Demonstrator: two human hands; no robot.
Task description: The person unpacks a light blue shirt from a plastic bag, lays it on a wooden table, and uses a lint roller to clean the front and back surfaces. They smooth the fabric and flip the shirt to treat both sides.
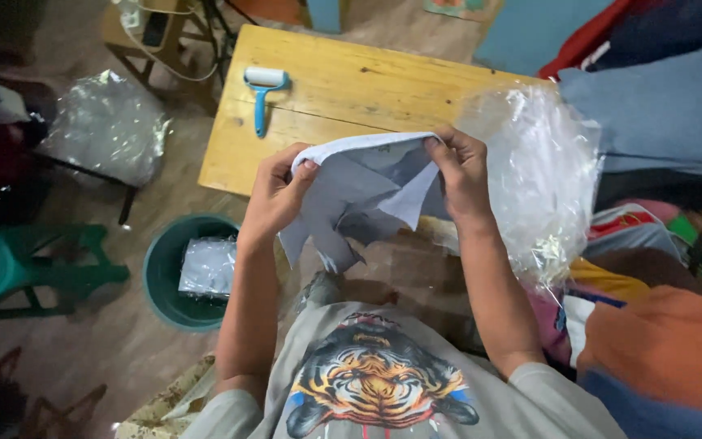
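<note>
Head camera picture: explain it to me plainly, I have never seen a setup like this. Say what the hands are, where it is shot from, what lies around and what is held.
There is no machine here. A person wears one camera on the head, so you look down over their chest at their own two bare hands. The left hand and right hand each pinch an upper corner of a grey folded cloth, held up in the air. On the wooden table behind lies a blue-handled lint roller. Clear plastic bags bulge at the right. On the floor to the left stand a green bucket and a green stool.
</note>
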